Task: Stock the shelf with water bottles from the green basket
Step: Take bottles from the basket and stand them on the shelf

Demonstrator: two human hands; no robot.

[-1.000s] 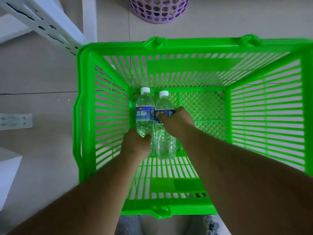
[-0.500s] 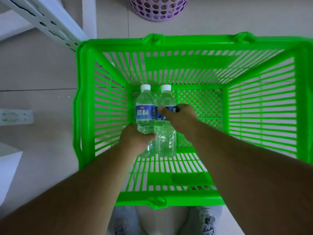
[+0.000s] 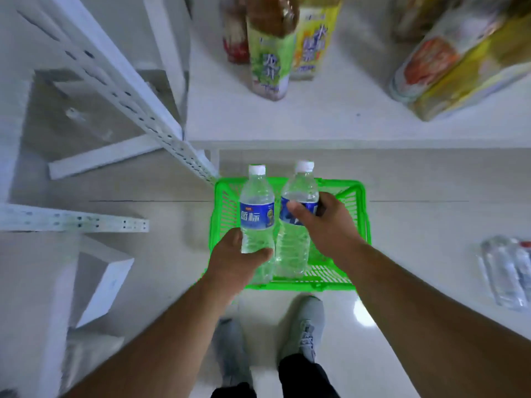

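White shelf (image 3: pixel 330 119) boards stand above the green basket (image 3: pixel 357 196) on the floor. Each hand grips one upright water bottle: left hand (image 3: pixel 235 262) curls round the left bottle (image 3: pixel 256 216) low down, right hand (image 3: pixel 327 225) wraps the right bottle (image 3: pixel 298 196) at its label. Both bottles, deep in the basket a second ago, are now lifted above it.

Legible markings, as I read them from the head view:

1. Left water bottle (image 3: pixel 256 214), blue label: white characters "蓝标", with a small red-and-yellow logo above them that is too small to read.
2. Right water bottle (image 3: pixel 297 216), blue label: print mostly covered by my right hand (image 3: pixel 324 225); unreadable.
3. Green tea bottle (image 3: pixel 268 50) on the shelf (image 3: pixel 344 119): "龙井".
4. Yellow carton (image 3: pixel 313 38) beside it: blue characters, blurred; I cannot read them.
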